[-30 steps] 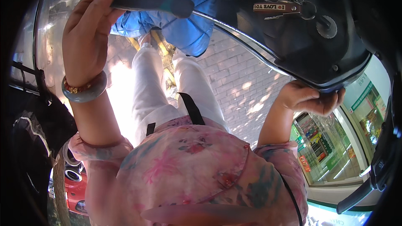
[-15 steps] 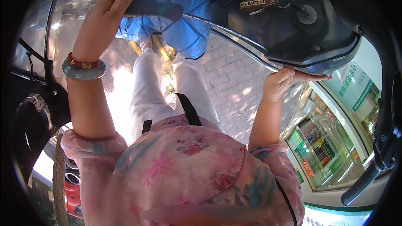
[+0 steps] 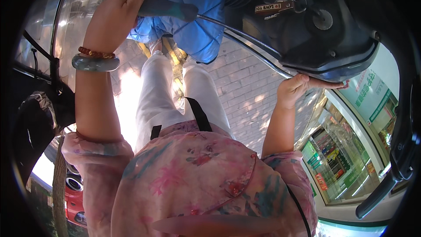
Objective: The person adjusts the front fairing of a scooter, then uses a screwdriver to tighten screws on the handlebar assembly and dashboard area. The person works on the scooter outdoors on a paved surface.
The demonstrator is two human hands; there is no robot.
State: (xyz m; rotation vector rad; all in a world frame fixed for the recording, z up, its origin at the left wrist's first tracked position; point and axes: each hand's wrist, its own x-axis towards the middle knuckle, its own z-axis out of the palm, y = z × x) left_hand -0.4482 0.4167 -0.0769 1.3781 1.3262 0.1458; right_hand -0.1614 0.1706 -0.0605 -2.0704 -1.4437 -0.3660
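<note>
My left hand (image 3: 116, 15) is closed round the dark handle of a long screwdriver (image 3: 169, 8), its thumb stretched toward the top edge. The thin metal shaft slants down to the right and meets a black plastic scooter panel (image 3: 337, 57); the panel hides its tip. Under the panel's lower edge, my right hand (image 3: 291, 90) holds it from below, fingers stretched flat along the underside and thumb at the near edge. A key with a brown tag (image 3: 276, 6) hangs in front of the panel, beside a round metal knob (image 3: 322, 19).
A blue quilted cover (image 3: 193, 30) hangs behind the screwdriver. A black handlebar lever (image 3: 377, 197) is at the lower right. Paving bricks (image 3: 241, 79) lie below, with a glass shopfront (image 3: 337, 162) to the right and a red car (image 3: 76, 204) at the lower left.
My left hand has risen slightly and its wrist has turned a little, with the screwdriver still held. My right hand stays under the panel. The whole view has shifted slightly.
</note>
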